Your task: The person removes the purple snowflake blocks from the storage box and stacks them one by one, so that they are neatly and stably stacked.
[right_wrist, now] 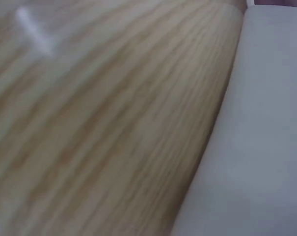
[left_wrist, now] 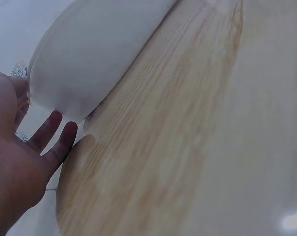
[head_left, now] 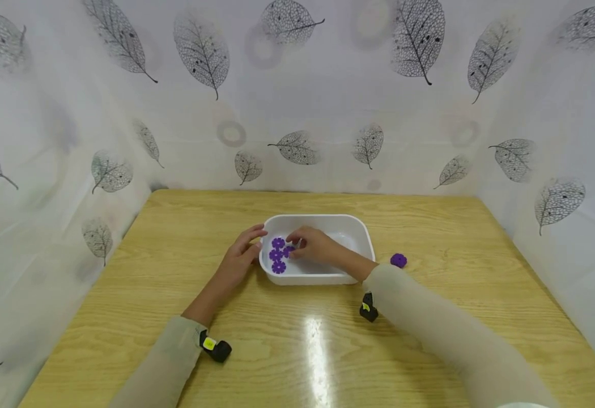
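Note:
A white oblong tray (head_left: 318,280) stands on the table. Toward its left end, several purple flower-shaped pieces (head_left: 278,266) lie close together on the tray floor. My right hand (head_left: 315,246) reaches in over the near right side and pinches another purple flower-shaped piece (head_left: 288,251) beside them, thumb and fingers bent around it. At the tray's left end is my left hand (head_left: 238,255), its extended fingers touching the outer wall and rim. The left wrist view shows this hand (left_wrist: 20,157) with spread fingers against the tray wall (left_wrist: 89,64). The right wrist view shows mostly tray wall (right_wrist: 256,123).
One purple piece (head_left: 398,260) lies on the wooden table (head_left: 256,340), just right of the tray. White leaf-patterned cloth (head_left: 323,113) hangs behind the table and along both sides. A black wrist camera (head_left: 217,348) sits at the left sleeve, another black camera (head_left: 368,309) at the right.

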A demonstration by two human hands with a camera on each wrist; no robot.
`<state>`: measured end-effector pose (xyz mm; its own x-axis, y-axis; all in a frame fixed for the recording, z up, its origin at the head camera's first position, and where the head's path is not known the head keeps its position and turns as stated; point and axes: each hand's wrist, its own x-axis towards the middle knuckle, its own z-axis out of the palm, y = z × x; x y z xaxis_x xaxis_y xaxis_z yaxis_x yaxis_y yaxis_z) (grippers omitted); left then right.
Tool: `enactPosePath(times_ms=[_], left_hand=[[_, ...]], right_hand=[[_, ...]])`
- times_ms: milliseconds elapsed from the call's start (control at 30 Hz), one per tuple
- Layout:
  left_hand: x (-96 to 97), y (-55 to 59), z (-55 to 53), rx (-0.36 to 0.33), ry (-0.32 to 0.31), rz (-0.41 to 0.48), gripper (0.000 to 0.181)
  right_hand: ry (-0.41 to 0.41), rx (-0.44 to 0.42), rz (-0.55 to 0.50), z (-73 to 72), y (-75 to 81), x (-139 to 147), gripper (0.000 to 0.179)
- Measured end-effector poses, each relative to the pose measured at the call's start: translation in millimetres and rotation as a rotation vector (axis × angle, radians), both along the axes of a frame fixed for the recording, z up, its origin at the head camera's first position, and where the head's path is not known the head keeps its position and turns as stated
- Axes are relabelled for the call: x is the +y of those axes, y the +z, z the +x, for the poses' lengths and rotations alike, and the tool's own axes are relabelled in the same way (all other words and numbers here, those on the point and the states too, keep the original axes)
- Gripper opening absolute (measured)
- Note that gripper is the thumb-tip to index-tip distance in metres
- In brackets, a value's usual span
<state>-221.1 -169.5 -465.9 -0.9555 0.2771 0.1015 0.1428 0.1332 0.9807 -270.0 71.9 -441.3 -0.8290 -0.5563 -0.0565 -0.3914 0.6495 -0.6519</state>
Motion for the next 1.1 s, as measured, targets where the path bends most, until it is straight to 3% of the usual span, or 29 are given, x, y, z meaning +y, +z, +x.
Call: enactPosePath(times_ms=[500, 867, 1100], left_hand=[[-1.3, -0.7, -0.4, 0.001, 0.003, 0.001, 0.038], [-0.9, 0.5, 0.4, 0.003, 0.0, -0.007, 0.037], [-1.2, 0.8, 0.5, -0.005, -0.007, -0.007, 0.038]], right_hand=[[0.005, 0.029, 0.068, 1.6, -4.1, -2.6, 0.037], [-0.037, -0.032, -0.008, 2.3, -7.0, -1.0, 0.033], [-0.037, -0.035, -0.008, 2.0, -7.3, -1.0, 0.041]])
